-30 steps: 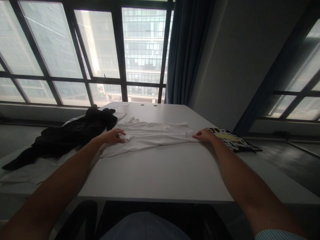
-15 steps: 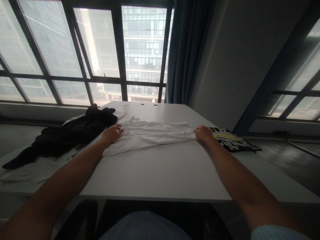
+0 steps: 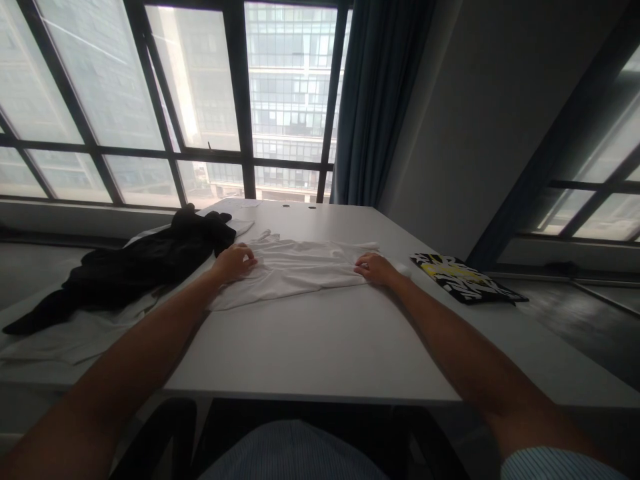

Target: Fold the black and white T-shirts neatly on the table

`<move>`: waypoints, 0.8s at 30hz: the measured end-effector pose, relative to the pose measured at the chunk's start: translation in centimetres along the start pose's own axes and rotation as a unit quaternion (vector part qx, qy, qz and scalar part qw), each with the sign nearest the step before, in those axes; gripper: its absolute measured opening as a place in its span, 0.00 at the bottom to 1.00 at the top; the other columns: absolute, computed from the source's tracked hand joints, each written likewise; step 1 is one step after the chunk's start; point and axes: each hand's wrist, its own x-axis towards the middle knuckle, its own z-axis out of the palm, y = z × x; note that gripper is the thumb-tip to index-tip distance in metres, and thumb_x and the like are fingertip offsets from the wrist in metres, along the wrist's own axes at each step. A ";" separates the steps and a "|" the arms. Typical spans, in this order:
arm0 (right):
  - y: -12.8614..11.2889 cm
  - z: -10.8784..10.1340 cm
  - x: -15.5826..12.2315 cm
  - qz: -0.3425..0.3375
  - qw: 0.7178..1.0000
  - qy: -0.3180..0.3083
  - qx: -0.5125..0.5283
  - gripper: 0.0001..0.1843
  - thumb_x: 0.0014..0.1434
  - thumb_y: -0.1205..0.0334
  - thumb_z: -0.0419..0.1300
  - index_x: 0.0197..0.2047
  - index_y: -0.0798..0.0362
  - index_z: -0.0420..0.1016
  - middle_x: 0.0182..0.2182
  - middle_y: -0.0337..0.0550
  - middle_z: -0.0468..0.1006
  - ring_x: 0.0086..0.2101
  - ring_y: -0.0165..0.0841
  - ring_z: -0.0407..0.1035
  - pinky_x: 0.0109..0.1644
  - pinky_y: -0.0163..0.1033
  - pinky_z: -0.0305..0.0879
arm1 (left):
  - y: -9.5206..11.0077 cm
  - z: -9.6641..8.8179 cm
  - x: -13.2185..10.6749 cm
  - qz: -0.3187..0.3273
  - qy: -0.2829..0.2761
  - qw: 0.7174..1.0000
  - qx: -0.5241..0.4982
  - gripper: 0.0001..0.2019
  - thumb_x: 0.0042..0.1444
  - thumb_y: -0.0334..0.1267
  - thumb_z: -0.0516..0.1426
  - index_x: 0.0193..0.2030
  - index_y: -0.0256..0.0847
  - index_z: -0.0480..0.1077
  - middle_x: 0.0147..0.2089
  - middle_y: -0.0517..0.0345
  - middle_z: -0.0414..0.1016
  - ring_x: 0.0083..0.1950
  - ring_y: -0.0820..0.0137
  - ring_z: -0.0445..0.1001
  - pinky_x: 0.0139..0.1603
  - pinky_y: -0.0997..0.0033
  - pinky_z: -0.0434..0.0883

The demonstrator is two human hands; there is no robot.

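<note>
A white garment (image 3: 300,270) lies spread across the far middle of the white table (image 3: 320,347). My left hand (image 3: 233,261) rests on its left end with the fingers slightly bent, lying on the cloth and holding nothing. My right hand (image 3: 375,268) lies palm down on its right end, fingers stretched toward the left. A small bit of white cloth shows just to the right of that hand. Both forearms reach out from the near edge of the table.
A black garment (image 3: 130,270) lies heaped at the table's left over another pale cloth (image 3: 75,337). A folded black, white and yellow patterned cloth (image 3: 465,277) sits at the right edge. Large windows (image 3: 200,100) and a dark curtain (image 3: 370,107) stand behind the table.
My left hand let go of the bunched cloth and flattened on it. My right hand slid left along the garment's right end, away from the patterned cloth.
</note>
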 end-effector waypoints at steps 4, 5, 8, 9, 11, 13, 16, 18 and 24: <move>-0.8 -0.4 -0.3 0.006 0.999 0.023 -0.025 0.10 0.65 0.57 0.62 0.42 0.51 0.84 0.49 0.46 0.81 0.51 0.38 0.72 0.58 0.39 0.63 | 0.9 -0.1 0.3 -0.032 0.075 0.996 0.040 0.15 0.63 0.46 0.56 0.41 0.39 0.81 0.52 0.44 0.77 0.56 0.53 0.73 0.54 0.59 0.71; -1.0 -0.4 -0.3 0.009 0.999 0.028 -0.028 0.10 0.65 0.57 0.62 0.42 0.52 0.84 0.48 0.47 0.81 0.50 0.38 0.73 0.57 0.39 0.63 | 0.7 -0.1 0.3 -0.033 0.057 0.997 0.036 0.15 0.62 0.48 0.57 0.40 0.40 0.81 0.52 0.45 0.78 0.55 0.53 0.74 0.53 0.60 0.71; -1.2 -0.5 -0.4 0.016 0.998 0.042 -0.034 0.11 0.65 0.58 0.61 0.43 0.52 0.84 0.47 0.47 0.82 0.48 0.37 0.73 0.55 0.38 0.63 | -0.6 0.2 0.3 -0.018 -0.047 0.999 -0.010 0.19 0.52 0.56 0.64 0.39 0.43 0.82 0.49 0.51 0.80 0.49 0.58 0.76 0.47 0.67 0.72; -1.3 -0.5 -0.4 0.017 0.998 0.047 -0.034 0.11 0.65 0.58 0.61 0.43 0.52 0.84 0.47 0.46 0.82 0.47 0.37 0.74 0.54 0.38 0.63 | -1.1 0.3 0.3 -0.016 -0.076 0.997 -0.026 0.20 0.48 0.58 0.66 0.40 0.44 0.82 0.47 0.53 0.80 0.47 0.60 0.77 0.45 0.69 0.72; -1.3 -0.5 -0.4 0.021 0.998 0.057 -0.035 0.12 0.66 0.58 0.60 0.44 0.53 0.85 0.46 0.46 0.82 0.47 0.37 0.74 0.54 0.38 0.63 | -1.7 0.6 0.3 -0.022 -0.105 0.993 -0.042 0.21 0.47 0.57 0.66 0.41 0.45 0.82 0.46 0.54 0.81 0.44 0.62 0.77 0.42 0.72 0.72; -1.3 -0.6 -0.3 0.023 0.997 0.065 -0.035 0.13 0.66 0.58 0.60 0.44 0.53 0.85 0.45 0.46 0.83 0.46 0.37 0.74 0.53 0.38 0.63 | -1.9 0.8 0.3 -0.037 -0.093 0.994 -0.032 0.15 0.51 0.52 0.64 0.39 0.45 0.81 0.45 0.54 0.81 0.44 0.63 0.78 0.42 0.72 0.71; -1.1 -0.6 -0.2 0.021 0.996 0.078 -0.033 0.13 0.66 0.58 0.60 0.43 0.53 0.85 0.45 0.46 0.83 0.45 0.37 0.74 0.52 0.38 0.64 | -1.2 0.7 0.1 -0.054 -0.060 0.997 -0.008 0.09 0.56 0.44 0.61 0.38 0.43 0.81 0.44 0.51 0.81 0.45 0.60 0.78 0.43 0.69 0.71; -0.8 -0.6 -0.1 0.014 0.995 0.091 -0.028 0.13 0.65 0.58 0.60 0.42 0.53 0.86 0.44 0.46 0.83 0.45 0.37 0.74 0.52 0.38 0.64 | -0.7 0.3 0.1 -0.057 -0.025 0.998 -0.007 0.09 0.58 0.41 0.59 0.39 0.42 0.80 0.45 0.49 0.81 0.47 0.59 0.78 0.46 0.67 0.71; 0.2 -0.4 0.4 0.007 0.992 0.129 -0.009 0.10 0.61 0.60 0.63 0.39 0.50 0.87 0.45 0.45 0.83 0.48 0.40 0.73 0.54 0.40 0.66 | 0.3 -1.2 0.3 -0.106 0.141 0.984 -0.012 0.12 0.60 0.45 0.59 0.41 0.41 0.81 0.44 0.48 0.80 0.50 0.56 0.77 0.51 0.64 0.72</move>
